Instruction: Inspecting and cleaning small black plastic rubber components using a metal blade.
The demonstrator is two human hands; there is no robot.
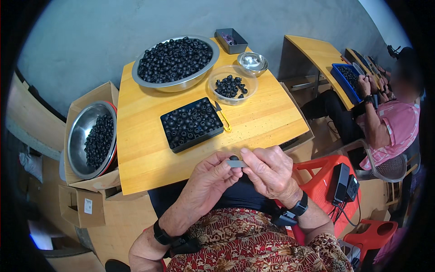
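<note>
Just beyond the table's near edge, my left hand pinches a small round black part between thumb and fingers. My right hand grips a flat grey blade-like strip, which lies against the black part; the fingers hide its far end. Ahead of both hands stands a black rectangular tray filled with similar black ring-like parts. A small knife with a yellow handle rests beside the tray's right side.
On the wooden table stand a large metal bowl heaped with black parts, a clear plastic bowl, small metal bowls and a grey box. Another metal bowl sits in a carton at left. At right are a red stool and a seated person.
</note>
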